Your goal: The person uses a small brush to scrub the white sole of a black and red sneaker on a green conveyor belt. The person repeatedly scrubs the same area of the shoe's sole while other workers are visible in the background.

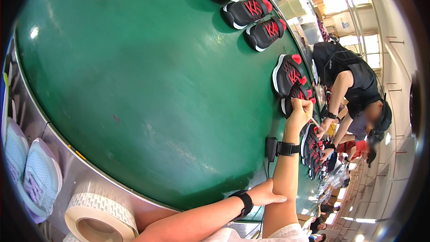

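My right hand (301,113) reaches out over the green belt (134,85), its fingers pinched around a thin pale stick (315,122). What the stick's far end looks like is not clear. Just beyond my fingertips sits a black shoe with red laces (297,93), partly hidden by the hand. Lower down, my left hand (264,192) clasps my right forearm: the thumb lies across it and the other fingers are hidden behind. Both wrists wear black bands, the right one with a small black box (271,149).
More black-and-red shoes (264,33) line the belt's far side, others (310,148) lie right of my hand. Across the belt a co-worker in black (354,74) leans in, hands near shoes. Light-blue shoes (40,175) and a label roll (101,217) sit along the metal edge.
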`<move>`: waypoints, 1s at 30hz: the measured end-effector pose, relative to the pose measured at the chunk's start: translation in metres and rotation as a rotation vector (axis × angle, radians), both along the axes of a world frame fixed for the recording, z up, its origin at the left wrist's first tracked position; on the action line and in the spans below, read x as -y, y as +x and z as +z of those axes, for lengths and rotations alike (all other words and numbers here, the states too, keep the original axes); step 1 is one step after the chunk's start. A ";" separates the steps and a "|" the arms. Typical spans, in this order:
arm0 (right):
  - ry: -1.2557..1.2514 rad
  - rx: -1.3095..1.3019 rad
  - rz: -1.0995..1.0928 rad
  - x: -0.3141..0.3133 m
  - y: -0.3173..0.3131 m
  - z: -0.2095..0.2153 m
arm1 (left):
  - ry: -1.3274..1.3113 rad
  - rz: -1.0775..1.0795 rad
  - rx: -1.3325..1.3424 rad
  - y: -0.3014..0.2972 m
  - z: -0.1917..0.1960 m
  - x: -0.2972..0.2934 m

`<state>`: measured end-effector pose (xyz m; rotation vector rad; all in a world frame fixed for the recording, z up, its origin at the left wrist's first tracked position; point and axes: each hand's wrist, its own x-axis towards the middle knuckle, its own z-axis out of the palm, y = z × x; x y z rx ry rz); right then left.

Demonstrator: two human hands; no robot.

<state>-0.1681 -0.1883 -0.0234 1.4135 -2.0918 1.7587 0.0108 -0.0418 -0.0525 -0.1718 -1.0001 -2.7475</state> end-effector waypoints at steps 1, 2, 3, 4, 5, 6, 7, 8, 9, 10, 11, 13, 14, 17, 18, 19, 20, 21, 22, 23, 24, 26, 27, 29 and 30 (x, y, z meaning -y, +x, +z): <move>-0.026 0.040 -0.012 -0.004 -0.007 -0.003 | -0.013 -0.020 0.000 0.001 0.001 0.000; -0.052 0.085 -0.020 -0.003 0.004 -0.004 | -0.025 -0.035 0.005 0.002 0.001 0.001; -0.078 0.130 -0.029 -0.003 0.010 -0.005 | -0.038 -0.030 0.002 0.001 0.000 -0.001; -0.061 0.113 -0.032 -0.003 0.009 -0.005 | -0.051 -0.026 -0.001 -0.001 -0.003 -0.003; -0.079 0.138 -0.044 -0.003 0.011 -0.003 | -0.064 -0.022 -0.005 -0.002 -0.004 -0.005; -0.097 0.163 -0.055 -0.002 0.016 0.001 | -0.057 -0.038 0.001 0.000 -0.003 -0.003; -0.115 0.188 -0.065 -0.002 0.020 0.004 | -0.050 -0.055 0.007 0.002 -0.001 0.000; -0.112 0.198 -0.051 -0.001 0.024 0.007 | -0.044 -0.075 0.010 0.004 0.001 0.002; -0.148 0.218 -0.013 -0.001 0.028 0.010 | -0.046 -0.054 0.005 0.004 0.002 0.002; -0.182 0.239 0.027 0.000 0.034 0.015 | -0.048 -0.033 0.000 0.005 0.003 0.002; -0.216 0.261 0.069 0.003 0.045 0.020 | -0.049 -0.009 -0.003 0.006 0.003 0.003; -0.229 0.223 0.139 0.010 0.074 0.037 | -0.019 0.137 0.007 0.010 0.008 0.006; -0.235 0.220 0.175 0.013 0.087 0.045 | -0.004 0.209 0.012 0.010 0.010 0.006; -0.225 0.226 0.240 0.029 0.104 0.053 | -0.013 0.285 0.124 0.010 0.012 0.008; -0.220 0.230 0.254 0.036 0.106 0.053 | -0.018 0.339 0.158 0.009 0.011 0.007; -0.188 0.210 0.271 0.043 0.106 0.048 | -0.023 0.394 0.194 0.006 0.009 0.004; -0.127 0.219 0.261 0.050 0.105 0.043 | -0.039 0.452 0.226 0.003 0.010 0.005; -0.072 0.234 0.258 0.058 0.104 0.034 | 0.050 0.458 0.224 0.002 0.009 0.010; -0.085 0.291 0.288 0.065 0.102 0.022 | 0.139 0.463 0.221 0.002 0.010 0.014; -0.105 0.335 0.309 0.071 0.096 0.016 | 0.224 0.455 0.204 0.002 0.012 0.018; -0.125 0.424 0.314 0.076 0.100 0.006 | 0.274 0.484 0.254 0.011 0.016 0.026; -0.100 0.430 0.324 0.083 0.096 -0.010 | 0.316 0.495 0.333 0.006 0.006 0.024; -0.092 0.410 0.339 0.084 0.092 -0.013 | 0.343 0.492 0.368 0.002 0.002 0.020; -0.071 0.305 0.301 0.086 0.082 -0.016 | 0.314 0.472 0.382 -0.001 0.001 0.018; -0.057 0.258 0.281 0.086 0.083 -0.016 | 0.329 0.469 0.377 0.005 0.007 0.024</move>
